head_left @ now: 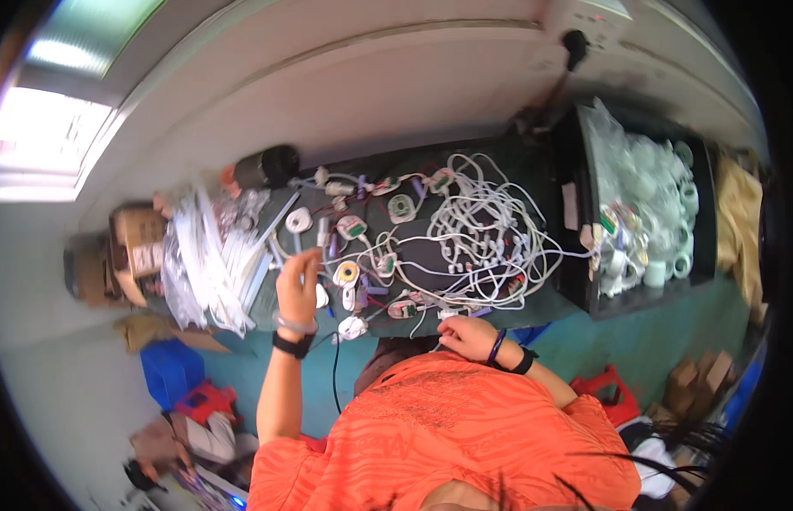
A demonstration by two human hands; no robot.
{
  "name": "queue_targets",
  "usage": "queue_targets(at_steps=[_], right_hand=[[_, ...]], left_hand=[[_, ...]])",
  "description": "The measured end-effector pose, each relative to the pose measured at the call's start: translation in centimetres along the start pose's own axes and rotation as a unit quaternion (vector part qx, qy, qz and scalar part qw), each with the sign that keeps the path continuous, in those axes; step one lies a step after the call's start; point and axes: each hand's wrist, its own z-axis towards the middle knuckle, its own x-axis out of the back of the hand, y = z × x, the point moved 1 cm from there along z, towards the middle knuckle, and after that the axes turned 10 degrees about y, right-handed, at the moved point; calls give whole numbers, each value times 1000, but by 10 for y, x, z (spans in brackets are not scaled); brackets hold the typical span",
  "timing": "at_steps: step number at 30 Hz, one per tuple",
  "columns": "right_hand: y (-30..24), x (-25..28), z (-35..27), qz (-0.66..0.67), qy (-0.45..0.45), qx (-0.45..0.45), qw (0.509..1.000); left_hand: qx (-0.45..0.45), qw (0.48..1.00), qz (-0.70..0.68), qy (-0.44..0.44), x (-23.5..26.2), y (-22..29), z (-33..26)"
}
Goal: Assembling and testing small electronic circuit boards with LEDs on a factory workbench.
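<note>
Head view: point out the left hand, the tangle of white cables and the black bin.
Left hand (298, 286): head view, middle of the hand.
Tangle of white cables (486, 209): head view, loops near its middle.
Black bin (706, 217): head view, right-hand wall.

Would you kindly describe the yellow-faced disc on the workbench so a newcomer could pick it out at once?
On the dark workbench, look between the left hand and the tangle of white cables. Just right of that hand, among small white housings, lies the round, white-rimmed disc. Its yellow face sets it apart from its mostly white or green neighbours.
</note>
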Motion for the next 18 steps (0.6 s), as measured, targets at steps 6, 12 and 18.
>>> queue_targets(at_steps=[6,12,18], right_hand=[[-33,-22,18,-112,-162,66,978],[-53,-75,11,-167,-235,134,948],[-83,-146,-17,-235,-300,192,904]], left_hand=[[244,962,-113,44,56,-8,-151],[312,913,-212,152,77,-5,-239],[332,873,-267,239,97,-17,-353]])
